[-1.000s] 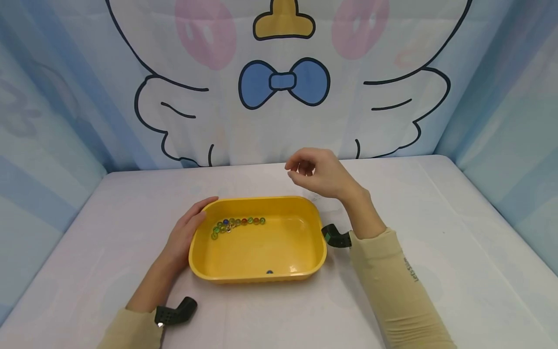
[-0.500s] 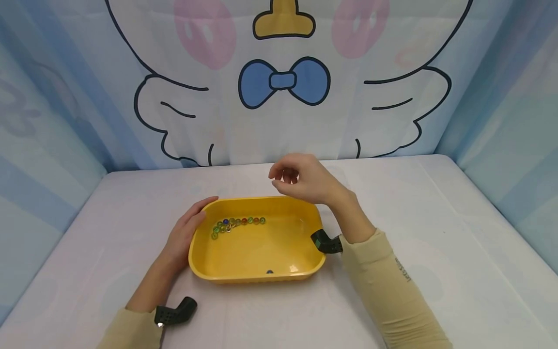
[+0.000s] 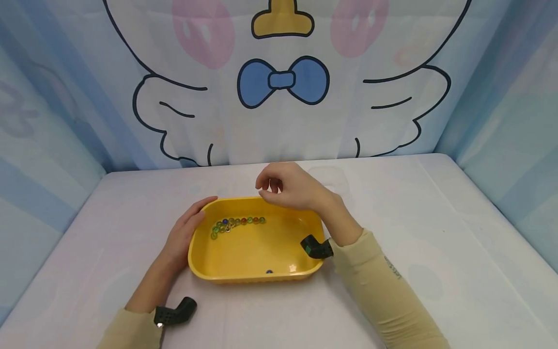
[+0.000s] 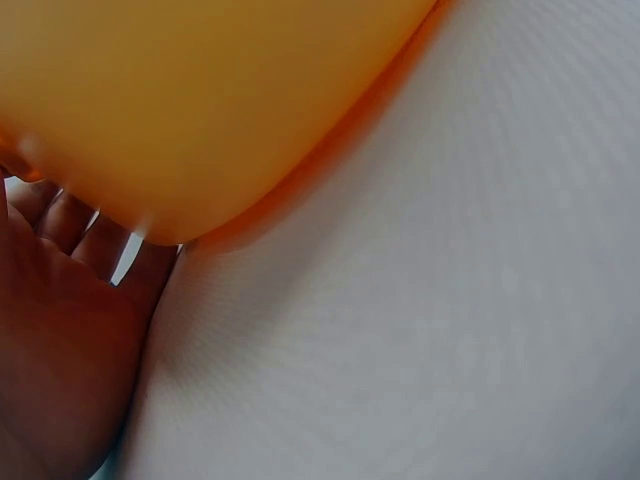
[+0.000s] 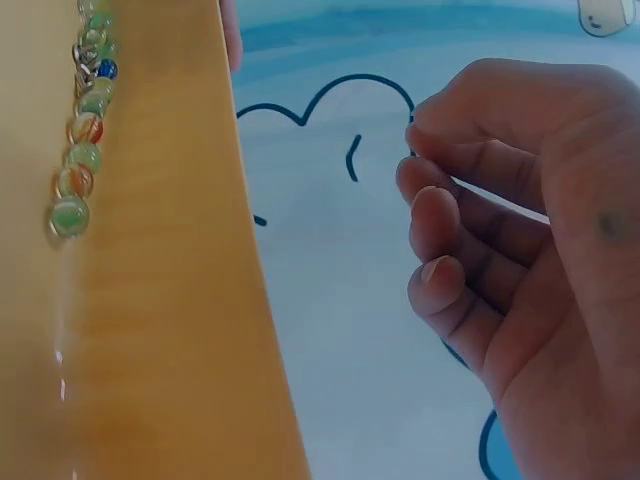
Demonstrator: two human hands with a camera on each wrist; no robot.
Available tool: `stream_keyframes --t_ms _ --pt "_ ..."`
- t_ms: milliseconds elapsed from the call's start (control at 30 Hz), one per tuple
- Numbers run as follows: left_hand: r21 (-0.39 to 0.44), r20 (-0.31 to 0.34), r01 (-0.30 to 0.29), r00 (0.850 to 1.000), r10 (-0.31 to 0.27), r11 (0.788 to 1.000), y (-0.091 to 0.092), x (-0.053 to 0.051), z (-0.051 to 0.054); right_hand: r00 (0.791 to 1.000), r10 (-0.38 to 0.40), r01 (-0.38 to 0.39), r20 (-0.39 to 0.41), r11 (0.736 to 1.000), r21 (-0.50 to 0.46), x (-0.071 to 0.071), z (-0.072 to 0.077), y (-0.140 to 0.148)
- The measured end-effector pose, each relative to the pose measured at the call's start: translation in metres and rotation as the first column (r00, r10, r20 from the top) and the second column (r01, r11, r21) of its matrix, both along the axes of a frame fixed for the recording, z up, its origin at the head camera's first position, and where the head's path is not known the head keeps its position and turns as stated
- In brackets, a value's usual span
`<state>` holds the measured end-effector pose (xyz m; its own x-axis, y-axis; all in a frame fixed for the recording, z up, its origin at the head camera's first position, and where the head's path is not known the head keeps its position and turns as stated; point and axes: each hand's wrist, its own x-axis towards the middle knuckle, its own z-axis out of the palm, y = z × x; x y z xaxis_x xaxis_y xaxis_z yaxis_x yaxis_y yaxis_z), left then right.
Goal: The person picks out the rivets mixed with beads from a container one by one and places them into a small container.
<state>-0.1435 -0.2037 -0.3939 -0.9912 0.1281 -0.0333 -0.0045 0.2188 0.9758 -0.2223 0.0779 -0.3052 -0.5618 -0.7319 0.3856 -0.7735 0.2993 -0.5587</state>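
My left hand [image 3: 182, 237] holds the yellow tray [image 3: 244, 280] at its left end, thumb on the rim and fingers along the outside. In the left wrist view, its fingers [image 4: 105, 245] lie against the outer wall. My right hand [image 3: 289, 186] hovers over the far rim with loosely curled fingers; nothing shows between them. In the right wrist view, that hand [image 5: 530, 220] is beside the tray wall [image 5: 190, 300]. Small glass marbles [image 3: 244, 220], green, orange and blue, form a bent row on the far left of the tray floor, with a small shiny metal piece among them.
A single dark blue marble [image 3: 269, 272] sits by the tray's near wall. The tray stands on a white-covered table [image 3: 436, 218]. Behind it hangs a printed cartoon curtain [image 3: 283, 126], and blue cloth walls [image 3: 48, 121] stand at both sides.
My right hand has moved left and a little toward me, from beyond the tray's far right corner to over its far rim. The left hand, tray and marbles have stayed put.
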Motion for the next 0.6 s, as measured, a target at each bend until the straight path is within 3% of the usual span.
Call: stream_keyframes --t_ms 600 --pt "-0.027 -0.017 0.005 1.000 -0.006 1.000 0.000 0.001 0.001 0.998 0.027 -0.039 0.061 0.981 0.191 0.005 -0.015 -0.026"
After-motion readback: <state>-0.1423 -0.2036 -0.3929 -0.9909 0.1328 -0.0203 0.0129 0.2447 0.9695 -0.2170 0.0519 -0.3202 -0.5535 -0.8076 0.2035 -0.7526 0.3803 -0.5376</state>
